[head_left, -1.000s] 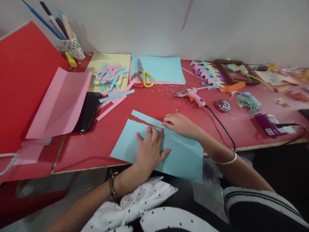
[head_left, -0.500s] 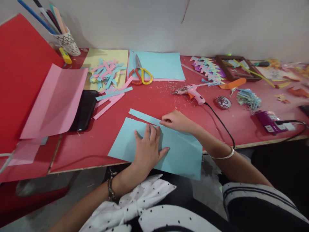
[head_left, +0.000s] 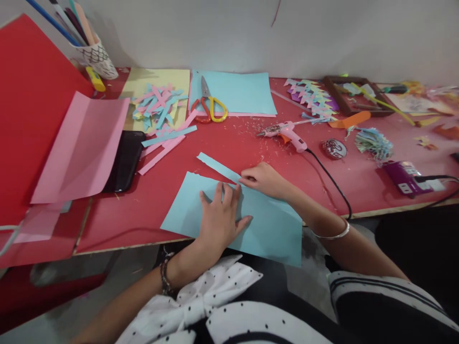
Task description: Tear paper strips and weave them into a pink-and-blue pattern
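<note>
A light blue paper sheet (head_left: 267, 224) lies at the table's front edge, its near right part sticking out past it. My left hand (head_left: 220, 215) rests flat on the sheet with fingers spread. Along the far edge a narrow blue paper strip (head_left: 217, 165) is partly torn away and angles off from the sheet at its left end. My right hand (head_left: 263, 179) pinches this strip near the tear, fingers curled. The strip's right part is hidden beneath that hand and wrist.
Beyond the sheet lie scissors (head_left: 210, 102), a pink glue gun (head_left: 285, 134) with a black cord, and a pile of paper strips (head_left: 158, 105). A black phone (head_left: 125, 162) sits left under pink paper (head_left: 84, 148). A purple power box (head_left: 405, 177) stands right.
The strip's left end has swung further from the sheet, widening the torn gap. My right hand has shifted very slightly right; my left hand stays in place.
</note>
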The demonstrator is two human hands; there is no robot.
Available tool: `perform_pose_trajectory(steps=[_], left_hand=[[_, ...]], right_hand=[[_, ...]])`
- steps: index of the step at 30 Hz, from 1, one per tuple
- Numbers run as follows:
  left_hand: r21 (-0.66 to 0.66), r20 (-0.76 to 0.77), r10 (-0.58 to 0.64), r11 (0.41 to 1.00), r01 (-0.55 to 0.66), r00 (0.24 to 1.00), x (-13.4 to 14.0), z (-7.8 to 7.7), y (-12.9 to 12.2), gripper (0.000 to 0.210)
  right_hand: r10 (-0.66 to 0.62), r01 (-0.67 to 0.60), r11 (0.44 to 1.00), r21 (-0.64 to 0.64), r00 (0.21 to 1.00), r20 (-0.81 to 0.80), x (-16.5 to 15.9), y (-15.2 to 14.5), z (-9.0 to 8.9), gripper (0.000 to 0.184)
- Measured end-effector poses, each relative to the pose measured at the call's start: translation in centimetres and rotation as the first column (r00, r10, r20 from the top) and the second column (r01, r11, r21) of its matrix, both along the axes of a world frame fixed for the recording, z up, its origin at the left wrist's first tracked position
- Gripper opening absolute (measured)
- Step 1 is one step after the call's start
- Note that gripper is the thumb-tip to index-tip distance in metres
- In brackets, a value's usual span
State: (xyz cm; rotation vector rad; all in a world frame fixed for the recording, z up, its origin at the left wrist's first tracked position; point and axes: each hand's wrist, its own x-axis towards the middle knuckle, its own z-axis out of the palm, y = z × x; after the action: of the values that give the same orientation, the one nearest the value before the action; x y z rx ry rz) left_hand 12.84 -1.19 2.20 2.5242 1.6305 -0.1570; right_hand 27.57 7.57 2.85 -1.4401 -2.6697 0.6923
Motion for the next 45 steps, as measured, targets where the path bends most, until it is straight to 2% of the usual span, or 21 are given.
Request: perform_pose_trajectory(steps=[12, 20, 29, 36, 43, 45], left_hand=[[0.037, 0.034, -0.022, 0.999, 0.020, 0.999, -0.1, -0.2, -0.1, 0.057], [0.030, 0.021, -0.027, 0.999, 0.027, 0.999, -0.2, -0.3, -0.2, 0.058], [0.016, 0.014, -0.014, 1.000, 0.014, 1.000, -0.1, 0.0, -0.1, 0.057], [0.049, 0.005, -0.022, 0.999, 0.022, 1.000, -0.1, -0.1, -0.1, 0.058], [0.093, 0.004, 0.028, 0.995, -0.028, 1.000, -1.7, 0.0, 0.0, 0.053], [0.124, 0.025, -0.015, 0.992, 0.012, 1.000, -2.3, -0.2, 0.2, 0.051]], right_hand=[[-0.016, 0.016, 1.000, -0.001, 1.000, 0.014, 0.0, 0.1, 0.1, 0.031], [0.029, -0.029, 1.000, -0.003, 0.999, -0.030, 0.7, 0.1, 0.3, 0.031], [0.065, -0.064, 0.998, 0.019, 0.997, -0.044, 1.1, 0.5, -0.4, 0.033], [0.016, -0.016, 1.000, -0.003, 0.996, -0.084, 1.4, 0.3, 0.0, 0.032], [0.057, -0.061, 0.998, -0.036, 0.993, -0.107, 2.3, 0.1, 0.1, 0.029], [0.078, -0.080, 0.997, -0.019, 0.993, -0.088, 2.0, 0.2, -0.1, 0.030]])
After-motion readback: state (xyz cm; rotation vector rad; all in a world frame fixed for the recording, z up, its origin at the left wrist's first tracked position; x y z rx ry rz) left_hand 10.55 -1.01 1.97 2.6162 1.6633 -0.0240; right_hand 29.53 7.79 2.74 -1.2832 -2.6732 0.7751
